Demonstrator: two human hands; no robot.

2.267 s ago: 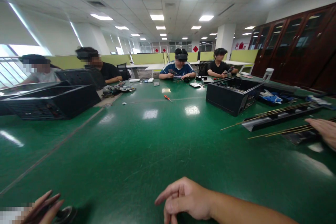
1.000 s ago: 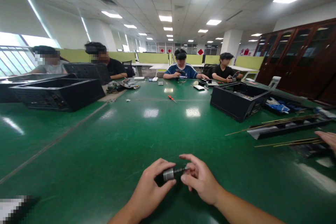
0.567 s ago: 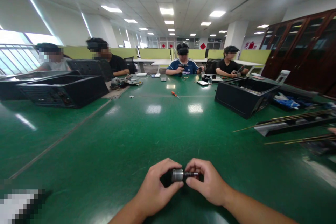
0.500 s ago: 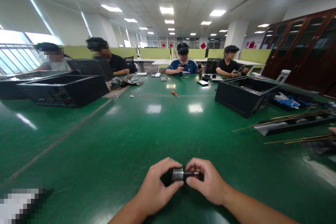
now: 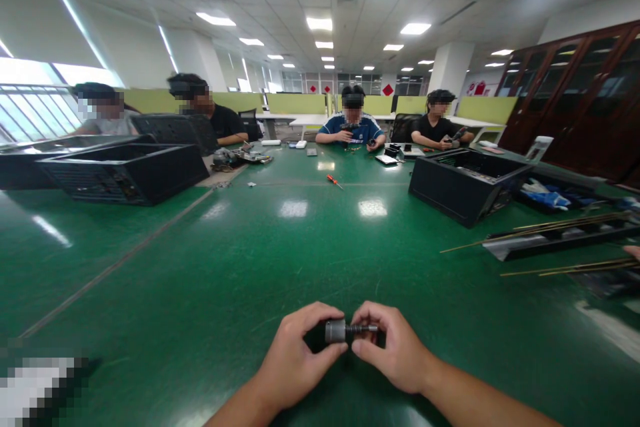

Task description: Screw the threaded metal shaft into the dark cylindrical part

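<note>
Head view, and it's all fingertips: the left hand point(image 5: 297, 353) has thumb and fingers pinched on a metal cylinder point(image 5: 335, 331), while the right hand point(image 5: 400, 353) curls loosely around the slim ribbed shaft point(image 5: 356, 329) projecting from its right end; whether those fingers actually press it, I can't tell. The cylinder lies between both hands, the green table point(image 5: 240, 267) beneath it. Good handling, I'd judge, wants that left pinch firm, the right touch light, and both hands aligned along the shaft so nothing tips. Well beyond the cylinder, an orange screwdriver point(image 5: 334, 181); beyond and right of it, an open black case point(image 5: 443, 195); farthest from the cylinder, straight ahead, a co-worker point(image 5: 356, 128) in blue.
</note>
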